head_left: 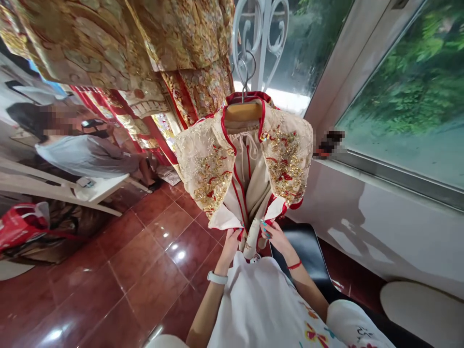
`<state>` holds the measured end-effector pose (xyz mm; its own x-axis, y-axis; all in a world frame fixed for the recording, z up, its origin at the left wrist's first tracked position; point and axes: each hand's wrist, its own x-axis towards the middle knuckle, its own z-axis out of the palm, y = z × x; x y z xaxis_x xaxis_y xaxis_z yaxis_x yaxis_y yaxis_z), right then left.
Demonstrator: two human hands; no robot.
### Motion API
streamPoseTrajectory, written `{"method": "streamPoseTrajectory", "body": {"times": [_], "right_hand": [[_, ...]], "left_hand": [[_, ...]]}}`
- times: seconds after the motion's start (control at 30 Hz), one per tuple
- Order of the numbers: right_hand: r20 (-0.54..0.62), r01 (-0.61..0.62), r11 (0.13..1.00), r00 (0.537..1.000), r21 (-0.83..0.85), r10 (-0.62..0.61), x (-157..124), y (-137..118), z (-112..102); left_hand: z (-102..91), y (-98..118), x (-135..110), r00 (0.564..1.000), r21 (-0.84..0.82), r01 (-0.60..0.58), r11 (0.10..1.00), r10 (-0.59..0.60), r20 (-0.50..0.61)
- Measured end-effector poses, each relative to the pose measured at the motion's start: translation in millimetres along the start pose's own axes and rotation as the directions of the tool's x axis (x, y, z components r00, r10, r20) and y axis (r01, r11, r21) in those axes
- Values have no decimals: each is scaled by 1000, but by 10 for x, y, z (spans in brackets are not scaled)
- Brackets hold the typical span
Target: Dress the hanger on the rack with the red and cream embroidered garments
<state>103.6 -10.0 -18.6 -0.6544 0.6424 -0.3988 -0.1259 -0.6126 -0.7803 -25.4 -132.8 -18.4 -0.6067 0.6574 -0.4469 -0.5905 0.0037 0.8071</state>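
Note:
A cream jacket [213, 164] with gold and red embroidery and red piping hangs open on a wooden hanger [243, 111], hooked to a white scrolled metal rack [259, 29]. My left hand [232, 240] pinches the lower left front edge of the jacket. My right hand [271, 235] grips the lower right front edge by the red trim. Both hands sit close together at the hem, just above my white dress [261, 304].
More gold and red embroidered garments [108, 43] hang at the upper left. A person in a grey top [83, 154] leans over a white table [101, 186] at the left. A red bag [18, 224] lies on the tiled floor. A black chair [308, 246] and a window [406, 96] are at the right.

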Motion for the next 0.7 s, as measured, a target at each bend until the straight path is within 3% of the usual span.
{"method": "streamPoseTrajectory", "body": {"times": [0.2, 0.33, 0.5, 0.7], "right_hand": [[103, -23, 1000, 994, -1, 23, 31, -187, -150], [41, 26, 1000, 999, 0, -26, 40, -197, -175], [3, 28, 1000, 1000, -12, -28, 12, -143, -218], [82, -31, 999, 996, -39, 35, -16, -138, -241]], "left_hand": [[100, 197, -97, 996, -123, 35, 992, -25, 81], [155, 281, -160, 988, -135, 15, 991, 6, 157], [178, 295, -222, 982, -123, 10, 992, 14, 189], [119, 232, -246, 987, -30, 18, 999, -13, 161]]}}
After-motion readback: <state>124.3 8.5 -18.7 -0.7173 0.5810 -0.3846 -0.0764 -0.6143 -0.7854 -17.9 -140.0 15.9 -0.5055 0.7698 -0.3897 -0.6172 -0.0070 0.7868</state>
